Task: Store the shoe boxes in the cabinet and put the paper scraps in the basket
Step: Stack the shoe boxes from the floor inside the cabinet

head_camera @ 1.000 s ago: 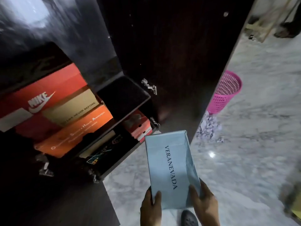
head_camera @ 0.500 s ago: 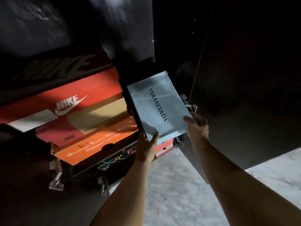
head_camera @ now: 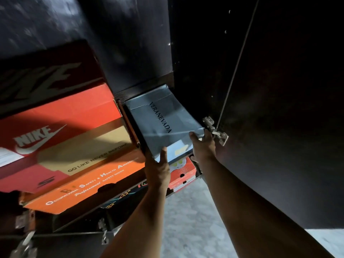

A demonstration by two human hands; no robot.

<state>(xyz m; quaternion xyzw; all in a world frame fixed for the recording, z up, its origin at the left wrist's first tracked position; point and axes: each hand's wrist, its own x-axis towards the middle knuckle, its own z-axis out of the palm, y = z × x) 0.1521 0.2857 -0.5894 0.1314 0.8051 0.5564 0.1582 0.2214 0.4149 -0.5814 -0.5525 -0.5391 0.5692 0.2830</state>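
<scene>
Overhead, a dark cabinet (head_camera: pixel 141 43) fills most of the view, its open door (head_camera: pixel 279 108) hanging on a metal hinge (head_camera: pixel 216 130), with pale marbled floor (head_camera: pixel 188 220) below. On the left shelf sit a red Nike box (head_camera: pixel 61 127) and an orange safety-shoe box (head_camera: pixel 89 185); another red box (head_camera: pixel 183 175) lies lower right. The light-blue shoe box (head_camera: pixel 160 120), printed VERANEVADA on its creased lid, is partly inside the right compartment, near end sticking out. The left hand (head_camera: pixel 158 170) has its grip clenched on the box's near left corner; the right hand (head_camera: pixel 202 146) grasps the near right corner.
</scene>
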